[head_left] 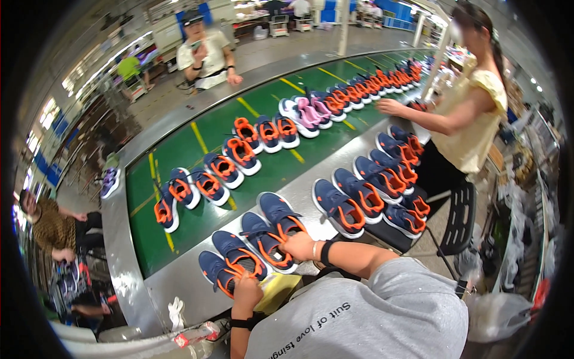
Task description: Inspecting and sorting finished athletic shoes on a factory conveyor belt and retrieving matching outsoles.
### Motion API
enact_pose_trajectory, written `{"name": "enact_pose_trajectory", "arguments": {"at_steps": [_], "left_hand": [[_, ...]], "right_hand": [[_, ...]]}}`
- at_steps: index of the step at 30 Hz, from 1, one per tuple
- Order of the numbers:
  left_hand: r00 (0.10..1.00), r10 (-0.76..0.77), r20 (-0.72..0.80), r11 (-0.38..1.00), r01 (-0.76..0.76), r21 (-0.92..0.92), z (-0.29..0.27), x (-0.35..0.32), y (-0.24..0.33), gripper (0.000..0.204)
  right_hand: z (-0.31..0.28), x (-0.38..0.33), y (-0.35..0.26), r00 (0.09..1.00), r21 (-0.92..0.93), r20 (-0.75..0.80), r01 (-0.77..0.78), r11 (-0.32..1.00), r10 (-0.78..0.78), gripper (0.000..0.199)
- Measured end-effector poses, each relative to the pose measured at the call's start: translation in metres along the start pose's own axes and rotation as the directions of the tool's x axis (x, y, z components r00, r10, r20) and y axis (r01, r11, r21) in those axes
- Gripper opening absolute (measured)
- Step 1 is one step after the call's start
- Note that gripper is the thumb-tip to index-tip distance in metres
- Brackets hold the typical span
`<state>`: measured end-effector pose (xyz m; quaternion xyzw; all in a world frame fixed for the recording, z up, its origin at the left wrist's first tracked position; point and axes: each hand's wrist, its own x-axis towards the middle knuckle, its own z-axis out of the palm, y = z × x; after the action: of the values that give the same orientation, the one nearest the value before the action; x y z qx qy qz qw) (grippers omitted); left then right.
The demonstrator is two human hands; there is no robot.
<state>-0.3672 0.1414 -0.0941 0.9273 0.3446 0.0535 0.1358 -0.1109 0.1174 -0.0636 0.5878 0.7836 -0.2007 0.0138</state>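
Note:
Four navy sneakers with orange linings and white soles stand side by side on the metal ledge in front of me. My left hand (247,290) is closed on the heel collar of the leftmost sneaker (210,263), and a second sneaker (228,244) is right beside it. At the opening of the third sneaker (256,228), my right hand (299,245) has its fingers closed on the collar. The rightmost sneaker (275,206) touches that hand's far side. Part of each hand's grip is hidden by the shoes.
A green conveyor belt (179,146) with yellow lines carries a long row of sneakers. More sneakers (338,206) stand to the right, near a black chair (457,221). One co-worker (472,113) reaches toward the belt; another (206,57) stands across it. A yellow object (281,287) lies below my hands.

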Motion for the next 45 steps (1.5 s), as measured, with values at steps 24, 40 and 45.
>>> {"name": "enact_pose_trajectory", "arguments": {"at_steps": [24,40,45], "left_hand": [[0.937,0.334,0.101,0.862,-0.259,-0.436,-0.018,0.119,0.218,0.014],[0.911,0.232,0.342,0.958,-0.153,-0.241,0.022,0.19,0.346,0.017],[0.939,0.127,0.319,0.982,-0.073,-0.177,0.052,0.213,0.36,0.014]], "right_hand": [[-0.05,-0.275,0.288,0.536,0.275,-0.608,-0.55,0.789,0.585,0.039],[-0.046,-0.276,0.462,0.473,0.255,-0.568,-0.677,0.691,0.673,0.036],[-0.055,-0.271,0.475,0.452,0.077,-0.651,-0.759,0.646,0.609,0.057]]}}
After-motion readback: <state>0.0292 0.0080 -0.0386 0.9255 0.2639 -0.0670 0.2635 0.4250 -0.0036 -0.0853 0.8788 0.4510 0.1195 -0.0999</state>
